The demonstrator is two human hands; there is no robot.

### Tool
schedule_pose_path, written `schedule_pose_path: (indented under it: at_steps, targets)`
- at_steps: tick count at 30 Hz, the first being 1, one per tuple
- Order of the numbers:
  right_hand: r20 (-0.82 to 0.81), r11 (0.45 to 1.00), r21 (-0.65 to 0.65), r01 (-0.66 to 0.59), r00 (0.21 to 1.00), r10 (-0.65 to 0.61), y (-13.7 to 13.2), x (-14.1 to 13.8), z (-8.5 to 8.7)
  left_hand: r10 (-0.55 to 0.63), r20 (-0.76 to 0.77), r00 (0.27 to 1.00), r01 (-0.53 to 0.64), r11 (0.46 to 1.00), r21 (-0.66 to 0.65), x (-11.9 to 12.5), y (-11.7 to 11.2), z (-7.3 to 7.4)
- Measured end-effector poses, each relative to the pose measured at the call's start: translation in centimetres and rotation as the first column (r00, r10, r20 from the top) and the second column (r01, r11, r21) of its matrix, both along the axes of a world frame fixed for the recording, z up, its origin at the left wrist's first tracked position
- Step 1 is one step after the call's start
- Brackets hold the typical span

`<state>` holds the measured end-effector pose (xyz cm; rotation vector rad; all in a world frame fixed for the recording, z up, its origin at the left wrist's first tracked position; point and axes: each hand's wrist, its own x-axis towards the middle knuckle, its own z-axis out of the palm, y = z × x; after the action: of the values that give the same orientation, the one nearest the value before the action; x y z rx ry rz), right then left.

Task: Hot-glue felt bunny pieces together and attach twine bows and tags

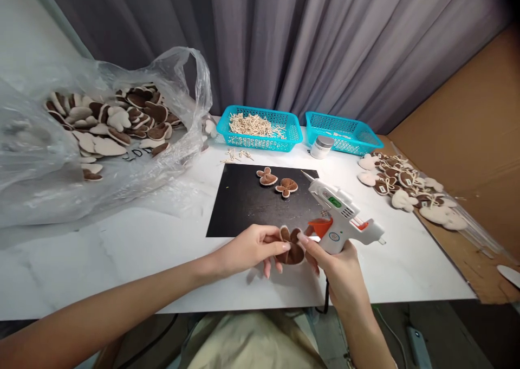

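My left hand (pixel 262 248) pinches a brown fabric piece (pixel 293 255) with a pale fuzzy edge and two ear-like lobes, just past the near edge of a black mat (pixel 239 212). In my right hand (pixel 339 269) is a white glue gun (pixel 339 206) with an orange trigger, its nozzle pointing up and left over the mat. My right thumb also touches one lobe of the held piece. Two similar pieces, one fabric piece (pixel 267 177) and another fabric piece (pixel 286 186), lie on the mat. The fingers behind the held piece are partly hidden.
At left, a clear plastic bag (pixel 170 179) holds many brown and white pieces. Behind the mat stand a blue basket (pixel 260 144) of small pale bows, another blue basket (pixel 345 133) and a lidded jar (pixel 322 147). Finished-looking pieces with bows (pixel 400 179) are heaped at right beside cardboard (pixel 467 103).
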<state>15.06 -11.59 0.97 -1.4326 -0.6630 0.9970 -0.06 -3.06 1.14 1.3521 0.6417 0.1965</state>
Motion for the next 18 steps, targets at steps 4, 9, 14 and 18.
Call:
schedule_pose_path:
  at_steps: [4,9,14,18]
  targets:
    - [0.107,1.000,0.006,0.004,0.994,-0.005,-1.6,1.4,-0.2,0.109,-0.040,0.993,-0.109,0.994,-0.001,-0.3,0.5,0.0]
    - [0.135,0.976,-0.155,-0.151,0.976,0.172,-5.3,2.9,-1.3,0.215,-0.018,0.976,-0.215,0.976,-0.036,-0.2,0.9,0.0]
    - [0.107,0.938,-0.281,-0.203,0.965,0.241,-6.8,2.2,-1.6,0.245,-0.070,0.967,-0.245,0.969,0.007,0.1,0.9,-0.2]
    - [0.139,0.926,-0.310,-0.215,0.953,0.268,-6.5,1.9,-1.2,0.240,-0.041,0.970,-0.239,0.970,0.041,0.2,0.9,-0.7]
